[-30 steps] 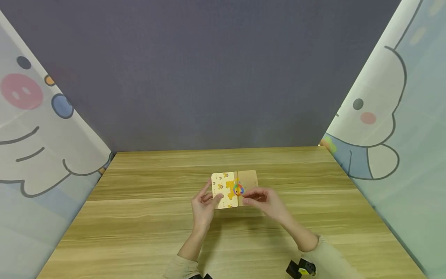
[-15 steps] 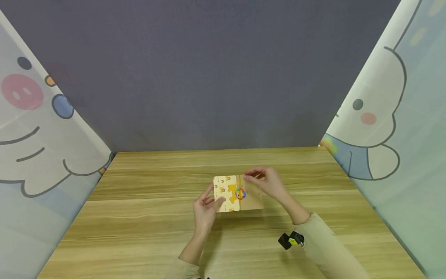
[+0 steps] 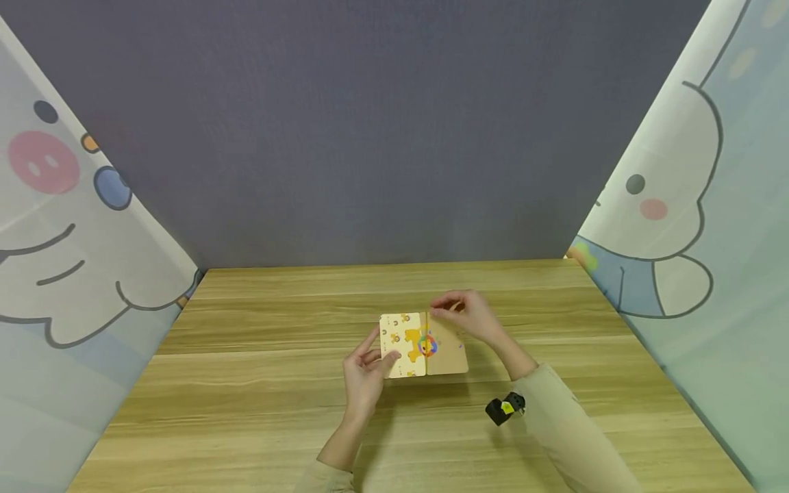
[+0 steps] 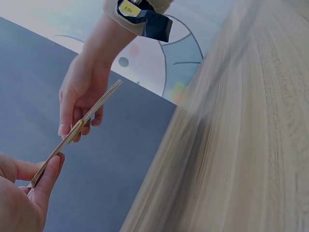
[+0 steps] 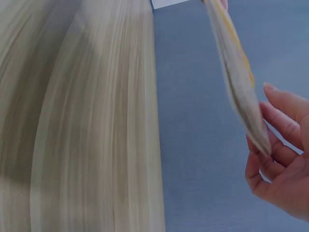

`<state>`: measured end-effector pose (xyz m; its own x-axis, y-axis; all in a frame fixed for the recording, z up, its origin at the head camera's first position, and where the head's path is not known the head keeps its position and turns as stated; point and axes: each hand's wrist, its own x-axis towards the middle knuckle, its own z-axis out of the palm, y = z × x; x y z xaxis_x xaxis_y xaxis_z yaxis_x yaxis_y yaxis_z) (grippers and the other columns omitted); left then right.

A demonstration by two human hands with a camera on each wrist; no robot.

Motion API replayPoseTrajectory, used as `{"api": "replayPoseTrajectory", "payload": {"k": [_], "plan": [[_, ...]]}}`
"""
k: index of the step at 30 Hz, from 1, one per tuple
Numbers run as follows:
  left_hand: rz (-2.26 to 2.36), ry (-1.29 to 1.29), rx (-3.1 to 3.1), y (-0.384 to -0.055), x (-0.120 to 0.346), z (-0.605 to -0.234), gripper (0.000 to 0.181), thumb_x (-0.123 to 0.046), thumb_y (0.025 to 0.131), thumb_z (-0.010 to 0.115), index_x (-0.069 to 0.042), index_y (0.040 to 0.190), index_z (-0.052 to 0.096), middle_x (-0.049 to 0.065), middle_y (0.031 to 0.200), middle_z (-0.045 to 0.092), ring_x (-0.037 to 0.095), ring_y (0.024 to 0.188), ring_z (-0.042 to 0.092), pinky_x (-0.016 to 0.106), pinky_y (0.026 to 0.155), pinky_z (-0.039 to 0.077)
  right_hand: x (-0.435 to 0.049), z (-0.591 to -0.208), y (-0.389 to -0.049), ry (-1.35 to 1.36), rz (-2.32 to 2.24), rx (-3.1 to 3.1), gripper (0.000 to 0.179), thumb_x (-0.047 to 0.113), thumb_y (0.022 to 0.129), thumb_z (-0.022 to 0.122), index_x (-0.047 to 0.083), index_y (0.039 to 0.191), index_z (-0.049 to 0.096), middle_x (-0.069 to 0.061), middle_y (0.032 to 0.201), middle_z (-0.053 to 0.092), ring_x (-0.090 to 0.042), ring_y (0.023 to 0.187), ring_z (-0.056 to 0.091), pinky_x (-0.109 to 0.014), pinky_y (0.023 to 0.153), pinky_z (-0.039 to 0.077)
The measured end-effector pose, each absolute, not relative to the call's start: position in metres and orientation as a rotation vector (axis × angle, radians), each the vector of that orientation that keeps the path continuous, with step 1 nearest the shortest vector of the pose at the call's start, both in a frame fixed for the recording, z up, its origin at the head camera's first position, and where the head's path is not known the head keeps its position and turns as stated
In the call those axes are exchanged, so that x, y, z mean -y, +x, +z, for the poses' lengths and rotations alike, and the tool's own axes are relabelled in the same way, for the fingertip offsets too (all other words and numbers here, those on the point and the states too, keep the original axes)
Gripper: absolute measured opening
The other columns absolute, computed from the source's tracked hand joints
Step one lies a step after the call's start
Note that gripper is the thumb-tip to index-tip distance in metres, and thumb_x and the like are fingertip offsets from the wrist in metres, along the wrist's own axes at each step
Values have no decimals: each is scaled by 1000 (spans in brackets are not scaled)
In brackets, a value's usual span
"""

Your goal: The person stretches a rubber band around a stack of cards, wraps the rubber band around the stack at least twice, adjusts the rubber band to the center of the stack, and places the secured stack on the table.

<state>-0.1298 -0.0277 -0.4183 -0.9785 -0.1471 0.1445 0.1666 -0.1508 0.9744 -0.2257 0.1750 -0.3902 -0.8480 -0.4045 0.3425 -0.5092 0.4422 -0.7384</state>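
My left hand (image 3: 362, 383) grips the left edge of a small notebook (image 3: 402, 366), thumb on its face. The face is cream with small animal prints on the left and plain brown on the right, with a colourful lion drawing mid-way. A thin yellow elastic band (image 3: 427, 363) runs upright round its middle. My right hand (image 3: 471, 318) is at the top edge, its thumb and finger pinching by the band. In the left wrist view the notebook (image 4: 53, 155) appears edge-on, its far pages slightly fanned. In the right wrist view my fingers (image 5: 256, 174) curl about its edge.
Below the hands spreads a wood-grain table (image 3: 246, 411), with a dark grey panel (image 3: 382, 137) behind it. Cartoon-printed cloths (image 3: 666, 171) hang on both sides. A black wrist camera (image 3: 505, 409) sits below the right sleeve.
My right hand has moved from the lower middle of the notebook up to its top edge beside the band. The notebook and left hand have shifted slightly right and down.
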Motion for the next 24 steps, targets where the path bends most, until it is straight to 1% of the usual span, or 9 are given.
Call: {"api": "replayPoseTrajectory", "payload": {"k": [6,8,11,13,15,21,24], "plan": [[-2230,-37,1908,-130,27,-418,52,11,75,63,6,124,45,31,78,60,7,44,52,9,37,34,-176,-395,-230,868,1504,2580,15,15,81,65,3,90,68,-3,83,65,-15,73,58,-26,59,49],[-2236,-34,1903,-130,27,-417,52,10,75,63,6,124,45,31,79,60,8,46,54,10,38,37,-176,-395,-229,879,1548,2576,13,11,81,65,1,90,67,-6,84,65,-16,72,58,-25,59,49],[-2242,-37,1899,-129,27,-417,52,11,75,63,6,124,45,31,79,60,11,49,57,12,43,43,-173,-388,-224,908,1607,2549,11,3,81,63,-5,89,65,-12,84,64,-15,72,58,-24,60,50],[-2251,-42,1893,-129,26,-416,52,11,75,63,6,124,45,31,80,60,14,54,60,15,48,48,-171,-383,-220,916,1646,2535,11,0,81,62,-8,89,64,-16,84,64,-15,72,59,-24,61,51],[-2245,-51,1900,-129,26,-416,52,11,76,62,7,124,45,31,81,60,15,55,61,17,51,50,-169,-378,-216,914,1676,2529,11,-2,81,61,-10,89,63,-18,84,63,-15,72,59,-24,62,51],[-2225,-90,1913,-127,26,-416,51,12,76,61,9,124,43,31,81,59,15,55,61,22,59,53,-168,-376,-214,883,1717,2534,12,-3,80,62,-11,88,64,-21,84,63,-18,71,59,-23,61,51],[-2235,-111,1928,-127,24,-415,52,12,76,61,9,124,43,31,80,59,12,52,59,18,56,52,-166,-375,-213,854,1739,2566,13,0,80,63,-9,89,65,-19,84,63,-20,70,60,-23,60,51]]}}
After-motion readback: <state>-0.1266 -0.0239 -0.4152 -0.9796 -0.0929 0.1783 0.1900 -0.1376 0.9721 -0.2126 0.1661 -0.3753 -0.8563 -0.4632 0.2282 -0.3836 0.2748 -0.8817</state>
